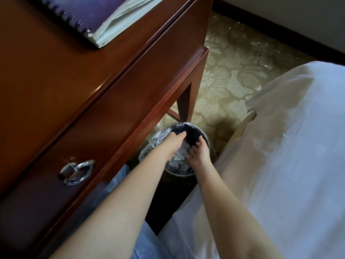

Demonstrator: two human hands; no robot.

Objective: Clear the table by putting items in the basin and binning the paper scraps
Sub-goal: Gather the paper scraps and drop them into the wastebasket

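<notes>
Both hands, the left hand (175,144) and the right hand (198,153), hang spread and empty over the bin (206,136) at the desk's five o'clock; paper scraps (182,161) lie inside (binning step, apparently finishing). Next likely calls for withdrawing upward.

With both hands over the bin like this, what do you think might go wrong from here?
1. Scraps could stick to the left hand or right hand and fall on the carpet as they lift away.
2. The liner is bunched on one side of the bin; a hand might drag it loose.
3. The desk edge hangs just above the left arm, so rising quickly may bump it.
</notes>
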